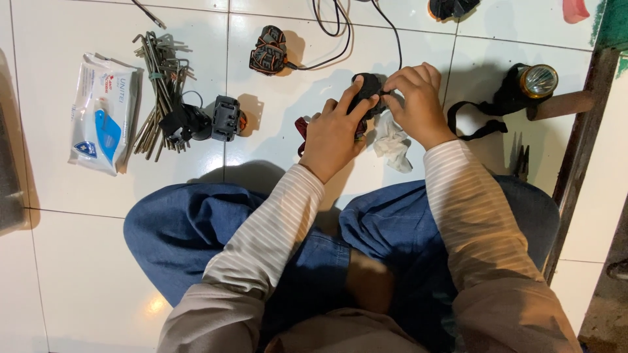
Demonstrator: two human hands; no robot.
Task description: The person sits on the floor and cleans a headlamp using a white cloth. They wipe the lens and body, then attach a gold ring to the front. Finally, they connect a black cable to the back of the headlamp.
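I sit cross-legged on a white tiled floor (78,242) in blue jeans and striped sleeves. Between both hands is a small black headlamp body (367,90). My left hand (335,131) wraps it from the left and below, fingers up along its side. My right hand (418,104) pinches its right edge with the fingertips. A black cable (396,39) runs from it toward the top. A crumpled white tissue (394,142) lies under my right wrist. Something dark red (301,127) shows beside my left hand.
Left of the hands lie a black headlamp part (226,117), a bundle of metal hex keys (160,91) and a white wet-wipe pack (101,112). Another black and orange lamp (268,50) sits behind. A gold-faced headlamp with black strap (531,84) and pliers (521,162) lie right.
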